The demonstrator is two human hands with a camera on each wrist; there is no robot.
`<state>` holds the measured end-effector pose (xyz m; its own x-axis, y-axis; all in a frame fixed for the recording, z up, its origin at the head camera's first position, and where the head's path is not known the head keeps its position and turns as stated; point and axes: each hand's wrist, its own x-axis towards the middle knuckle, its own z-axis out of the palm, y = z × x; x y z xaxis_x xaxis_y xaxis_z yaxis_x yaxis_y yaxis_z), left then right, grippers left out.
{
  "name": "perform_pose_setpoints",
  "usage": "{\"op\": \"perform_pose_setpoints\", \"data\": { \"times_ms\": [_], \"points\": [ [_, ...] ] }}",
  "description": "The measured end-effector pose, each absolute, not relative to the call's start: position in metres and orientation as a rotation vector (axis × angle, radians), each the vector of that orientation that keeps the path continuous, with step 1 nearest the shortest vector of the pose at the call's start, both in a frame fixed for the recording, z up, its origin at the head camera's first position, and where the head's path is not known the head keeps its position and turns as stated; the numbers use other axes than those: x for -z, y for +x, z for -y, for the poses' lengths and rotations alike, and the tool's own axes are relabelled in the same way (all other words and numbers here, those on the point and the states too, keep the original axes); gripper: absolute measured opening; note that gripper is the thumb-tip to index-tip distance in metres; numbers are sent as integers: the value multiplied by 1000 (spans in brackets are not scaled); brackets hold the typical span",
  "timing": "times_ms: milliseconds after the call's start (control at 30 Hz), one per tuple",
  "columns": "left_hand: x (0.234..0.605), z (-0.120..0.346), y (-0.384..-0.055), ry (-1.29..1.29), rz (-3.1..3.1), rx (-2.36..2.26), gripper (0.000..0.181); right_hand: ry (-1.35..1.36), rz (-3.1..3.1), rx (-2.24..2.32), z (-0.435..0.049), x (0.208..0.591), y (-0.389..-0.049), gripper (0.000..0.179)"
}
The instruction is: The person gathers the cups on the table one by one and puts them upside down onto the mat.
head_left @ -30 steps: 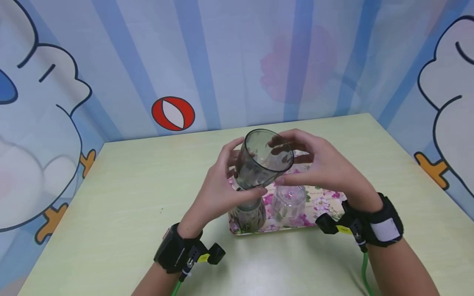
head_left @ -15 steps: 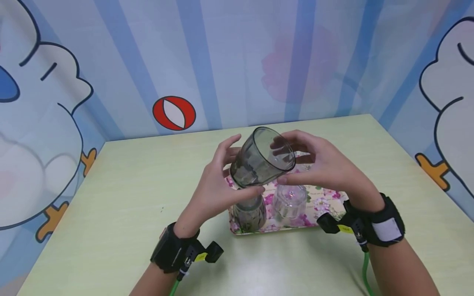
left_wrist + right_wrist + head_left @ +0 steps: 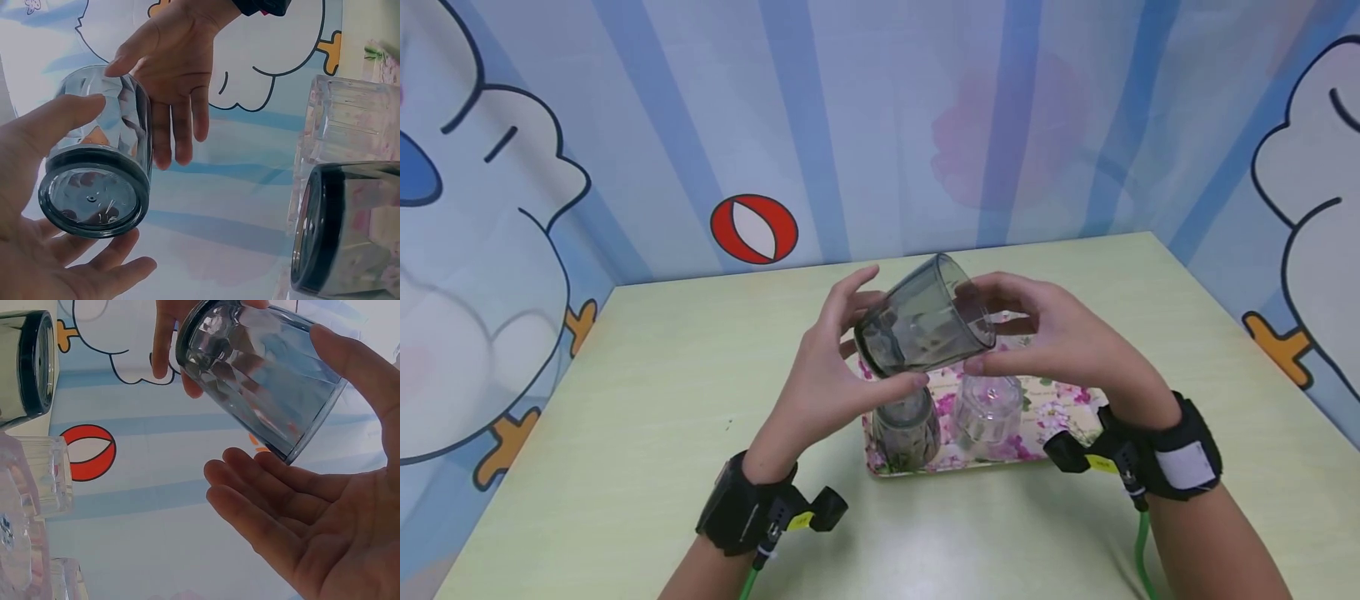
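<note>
A grey-tinted drinking glass (image 3: 921,321) is held up over the tray, tilted almost onto its side with its base to the left and its mouth to the right. My left hand (image 3: 827,367) grips it at the base end, thumb on the near side; in the left wrist view the thick dark base (image 3: 94,194) sits between thumb and fingers. My right hand (image 3: 1037,329) holds the rim end, thumb below and fingers behind. The right wrist view shows the thumb (image 3: 356,362) on the glass wall close to the rim.
Below the hands, a floral tray (image 3: 1060,408) lies on the pale table (image 3: 700,375). On it stand another grey glass (image 3: 906,437), upside down, and a clear glass (image 3: 988,408); more clear glass (image 3: 65,581) shows in the right wrist view. A patterned cloth (image 3: 887,125) hangs behind.
The glass has tipped from mouth-up toward lying sideways, its base swinging left and upward. My left hand has shifted slightly left with the base; my right hand has stayed nearly in place.
</note>
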<state>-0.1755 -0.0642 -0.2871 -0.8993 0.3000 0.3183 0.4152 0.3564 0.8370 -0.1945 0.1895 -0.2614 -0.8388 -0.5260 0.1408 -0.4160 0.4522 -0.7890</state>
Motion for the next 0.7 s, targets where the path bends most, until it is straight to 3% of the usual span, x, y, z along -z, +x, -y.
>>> {"op": "perform_pose_setpoints", "data": {
  "times_ms": [700],
  "points": [
    [281, 68, -172, -675, 2423, 1640, 95, -919, -2507, 1271, -187, 268, -199, 65]
  ]
}}
